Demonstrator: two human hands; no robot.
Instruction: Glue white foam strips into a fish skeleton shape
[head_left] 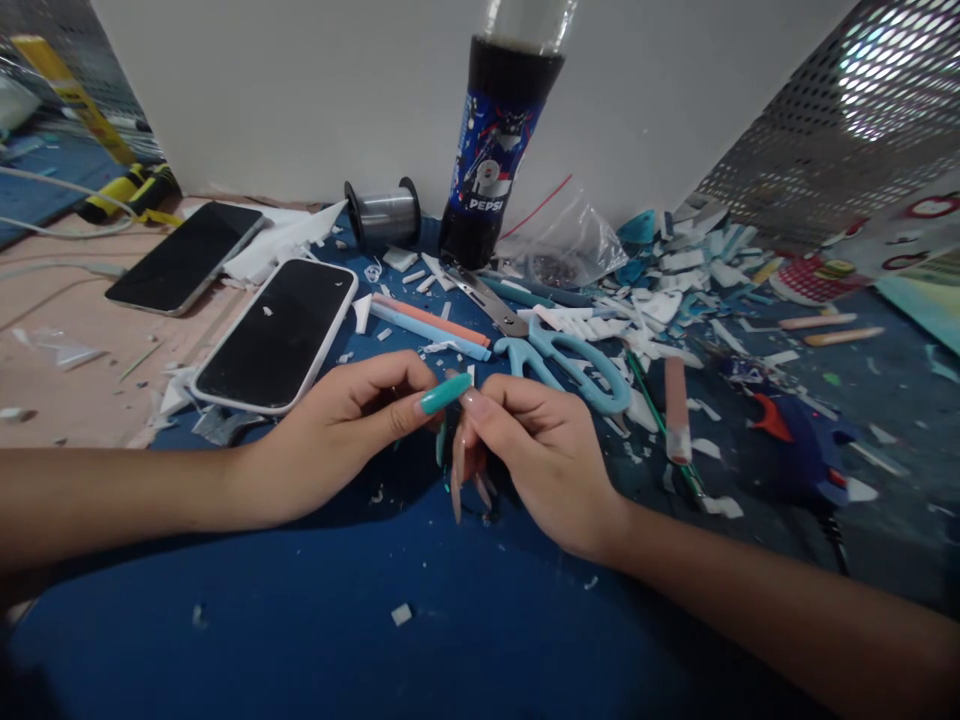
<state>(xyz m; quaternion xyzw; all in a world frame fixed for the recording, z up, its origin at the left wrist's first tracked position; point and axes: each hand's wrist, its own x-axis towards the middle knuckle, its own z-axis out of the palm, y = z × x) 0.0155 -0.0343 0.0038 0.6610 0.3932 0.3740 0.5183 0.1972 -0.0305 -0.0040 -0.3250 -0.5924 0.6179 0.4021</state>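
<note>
My left hand [360, 425] and my right hand [544, 450] meet at the fingertips above the blue table mat [315, 620]. The left thumb carries a long teal nail, and the right hand's long nails are pale pink. Both hands are closed in a pinch. A tiny white sliver [471, 371] shows between the fingertips; what else they hold is hidden. Just behind lie light-blue-handled scissors [585, 370], with an orange pen [431, 318] and a light blue pen [435, 332] beside them. A white-cased phone [277, 335] lies close to my left wrist.
A Pepsi bottle [495, 150] stands at the back beside a spool [384, 213] of clear line. Foam scraps [682, 270] pile up back right. A blue glue gun [806, 445] lies right, a black phone [184, 258] left, and a box cutter [112, 195] far left.
</note>
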